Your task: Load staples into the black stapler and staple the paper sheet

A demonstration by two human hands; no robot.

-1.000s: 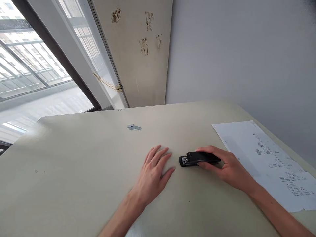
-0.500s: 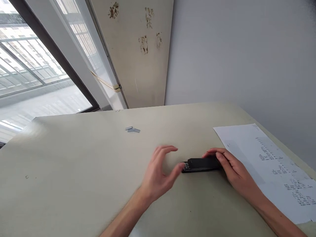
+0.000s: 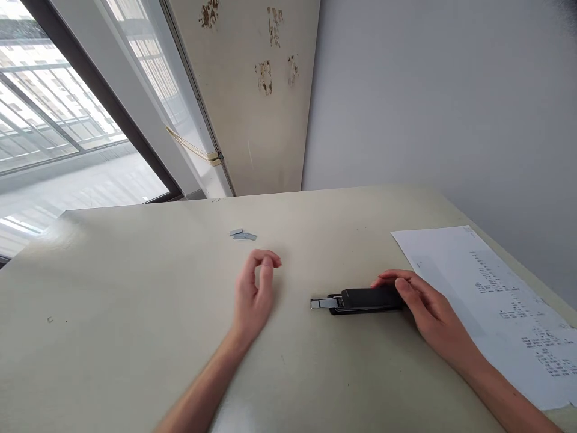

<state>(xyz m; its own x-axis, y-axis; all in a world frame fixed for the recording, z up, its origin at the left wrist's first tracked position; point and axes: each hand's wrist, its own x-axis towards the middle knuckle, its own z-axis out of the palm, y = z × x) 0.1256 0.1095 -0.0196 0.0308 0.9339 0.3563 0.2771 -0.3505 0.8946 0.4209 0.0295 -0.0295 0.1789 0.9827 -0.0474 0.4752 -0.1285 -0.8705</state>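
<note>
A black stapler (image 3: 367,300) lies on the table, with its metal staple tray (image 3: 322,304) sticking out of the left end. My right hand (image 3: 426,307) grips the stapler's right end, thumb on top and fingers along the far side. My left hand (image 3: 256,291) is over the table to the left of the stapler, apart from it. Its fingers curl in and the thumb meets them; whether anything small is between the tips cannot be made out. Just beyond that hand lie several grey staple strips (image 3: 244,235).
A printed sheet of paper (image 3: 444,264) lies along the table's right side, close beside my right forearm. A small bent staple (image 3: 50,320) is on the table (image 3: 135,337) at the far left. Beyond the far edge are a wall (image 3: 428,96) and a window.
The staple tray now projects from the stapler's left end. My left hand has moved left and slightly away from me, and its fingers have closed. My right hand stays on the stapler.
</note>
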